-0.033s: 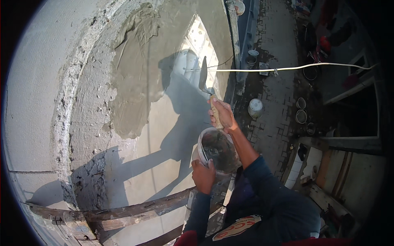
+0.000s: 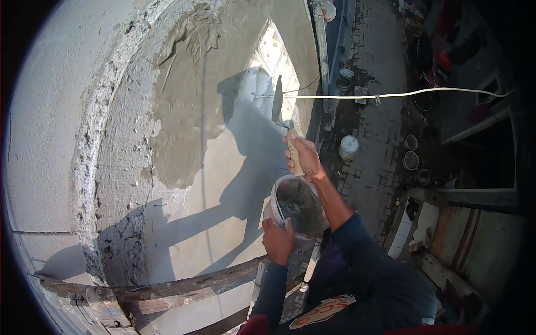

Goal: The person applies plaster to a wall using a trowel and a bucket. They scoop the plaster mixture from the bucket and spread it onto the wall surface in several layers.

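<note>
A trowel (image 2: 277,103) with a pointed metal blade and a wooden handle is gripped in my right hand (image 2: 304,153). Its blade points up, in front of the pale diamond-shaped patch (image 2: 272,47) on the wall; whether it touches the wall I cannot tell. Below it, my left hand (image 2: 278,240) holds the near-left rim of a bucket (image 2: 298,204), thumb over the edge. Grey residue coats the bucket's inside. Wet grey mortar (image 2: 181,125) covers the upper wall, rough at its lower left edge, beside smoother bare wall (image 2: 223,156). My shadow falls across the wall.
A wooden rail (image 2: 195,290) runs along the bottom left. A pale cable (image 2: 402,94) stretches rightward from the wall. Down on the paved ground (image 2: 371,162) stand a white lidded bucket (image 2: 349,148) and several other buckets (image 2: 411,160). Planks (image 2: 463,234) lie at the lower right.
</note>
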Tool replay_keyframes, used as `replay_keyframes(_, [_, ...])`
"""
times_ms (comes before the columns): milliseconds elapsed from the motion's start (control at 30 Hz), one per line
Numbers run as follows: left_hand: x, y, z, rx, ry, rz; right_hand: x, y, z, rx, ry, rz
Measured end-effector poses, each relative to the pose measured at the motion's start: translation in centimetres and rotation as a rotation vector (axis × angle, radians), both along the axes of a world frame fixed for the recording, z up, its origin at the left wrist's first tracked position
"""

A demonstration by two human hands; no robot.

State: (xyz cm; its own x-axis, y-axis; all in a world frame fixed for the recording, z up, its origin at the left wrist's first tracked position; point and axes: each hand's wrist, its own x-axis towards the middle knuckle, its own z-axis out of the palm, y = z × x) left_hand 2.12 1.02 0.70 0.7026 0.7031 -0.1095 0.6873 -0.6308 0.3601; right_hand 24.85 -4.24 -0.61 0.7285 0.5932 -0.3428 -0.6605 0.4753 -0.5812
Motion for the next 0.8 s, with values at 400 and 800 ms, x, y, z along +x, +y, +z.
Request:
replay_keyframes(400, [0.3, 0.3, -0.3, -0.048, 0.087, -0.043, 5.5, 10.2, 14.4, 0.076, -0.230, -0.055])
replay_keyframes(800, [-0.4, 0.3, -0.4, -0.081, 0.034, -0.010, -4.7, 11.6, 17.2, -0.039, -0.789, -0.009])
